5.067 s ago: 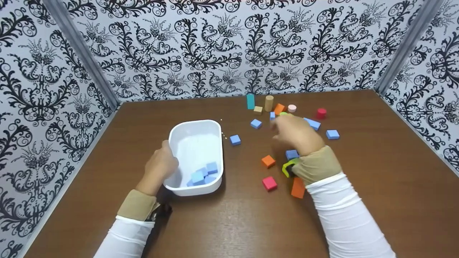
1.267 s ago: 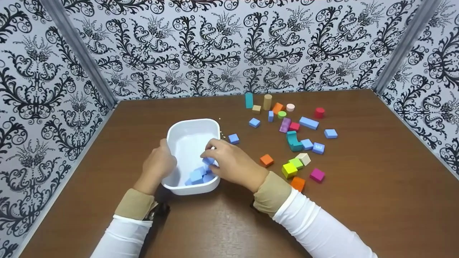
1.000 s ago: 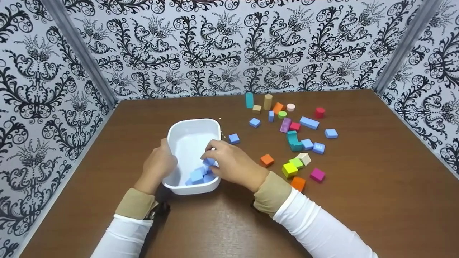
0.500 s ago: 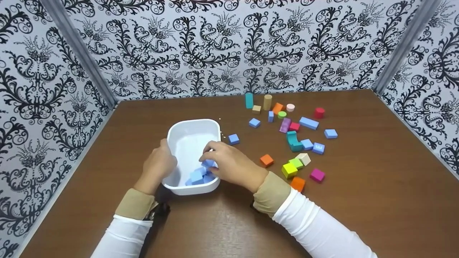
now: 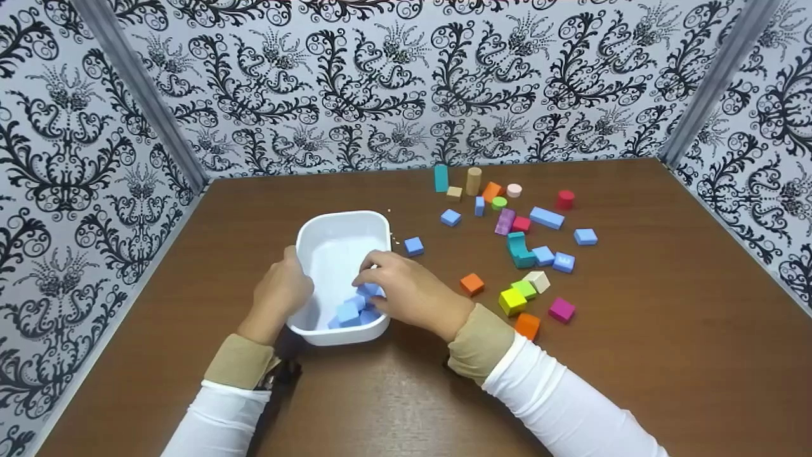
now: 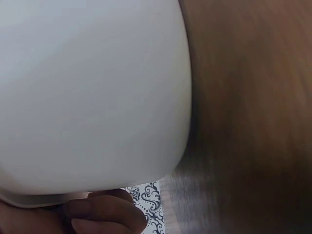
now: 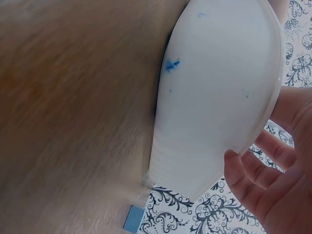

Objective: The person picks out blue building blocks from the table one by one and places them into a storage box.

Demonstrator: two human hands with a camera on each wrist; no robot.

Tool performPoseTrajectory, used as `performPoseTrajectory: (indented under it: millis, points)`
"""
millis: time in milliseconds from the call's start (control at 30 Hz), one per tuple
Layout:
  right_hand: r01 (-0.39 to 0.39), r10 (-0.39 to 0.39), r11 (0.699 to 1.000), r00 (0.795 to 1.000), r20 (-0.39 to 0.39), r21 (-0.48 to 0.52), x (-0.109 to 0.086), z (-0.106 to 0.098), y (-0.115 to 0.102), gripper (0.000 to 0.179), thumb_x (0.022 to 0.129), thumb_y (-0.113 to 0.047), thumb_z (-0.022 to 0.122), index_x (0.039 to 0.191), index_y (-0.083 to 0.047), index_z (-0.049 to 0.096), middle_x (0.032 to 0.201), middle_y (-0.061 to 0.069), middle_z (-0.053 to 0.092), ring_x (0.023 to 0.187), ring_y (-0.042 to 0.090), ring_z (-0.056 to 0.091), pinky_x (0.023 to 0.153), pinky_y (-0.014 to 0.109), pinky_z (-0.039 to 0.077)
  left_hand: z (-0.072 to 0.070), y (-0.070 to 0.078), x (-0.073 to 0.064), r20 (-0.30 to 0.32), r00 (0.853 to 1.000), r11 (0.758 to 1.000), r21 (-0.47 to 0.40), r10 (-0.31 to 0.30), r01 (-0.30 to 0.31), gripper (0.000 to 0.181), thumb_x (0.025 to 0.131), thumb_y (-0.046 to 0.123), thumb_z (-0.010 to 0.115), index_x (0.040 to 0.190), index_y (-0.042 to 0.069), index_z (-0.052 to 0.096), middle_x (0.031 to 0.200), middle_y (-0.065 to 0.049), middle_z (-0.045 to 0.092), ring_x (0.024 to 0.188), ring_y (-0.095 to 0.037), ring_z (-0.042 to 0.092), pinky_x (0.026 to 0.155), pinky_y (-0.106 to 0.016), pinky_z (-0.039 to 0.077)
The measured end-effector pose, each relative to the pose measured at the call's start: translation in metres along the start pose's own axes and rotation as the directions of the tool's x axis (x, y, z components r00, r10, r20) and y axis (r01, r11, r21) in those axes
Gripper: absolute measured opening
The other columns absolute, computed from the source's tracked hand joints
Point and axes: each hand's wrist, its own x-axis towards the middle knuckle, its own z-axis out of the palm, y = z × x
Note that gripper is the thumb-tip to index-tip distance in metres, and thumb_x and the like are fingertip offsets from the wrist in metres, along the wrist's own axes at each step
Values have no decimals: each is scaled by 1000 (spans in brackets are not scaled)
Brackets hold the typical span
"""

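Note:
My left hand grips the left rim of a white plastic tub standing on the table. Its curled fingers show under the rim in the left wrist view, beside the tub's smooth outer wall. My right hand reaches over the right rim, thumb and fingers closed on a blue block above other blue blocks piled at the tub's near end. In the right wrist view, the hand's fingers cross the rim, and blue marks dot the tub's wall; the held block is hidden there.
Right of the tub lie scattered blocks: a nearby blue block, an orange block, a yellow block, a magenta block and a teal curved block. A wooden cylinder stands near the patterned back wall.
Since about five seconds ago my right hand has come left from the scattered blocks into the tub with a blue block. A red block at the front has left its spot. The last second is nearly still.

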Motion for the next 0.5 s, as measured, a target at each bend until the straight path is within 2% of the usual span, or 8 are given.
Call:
performPoseTrajectory:
  millis: [500]
  points:
    - [-63, 63, 998, 996, 56, -1, 1, -1, 0, 31, 93, -20, 85, 123, -13, 80, 123, 5, 67, 112, 21, 66, 101, 34, 54, 0, 1, 0, 8, 1000, 1000, 8, -2, 2, 63, 96, 7, 47, 155, -9, 31, 129, -36, 64, 108, -46, 67, 86, -60, 52]
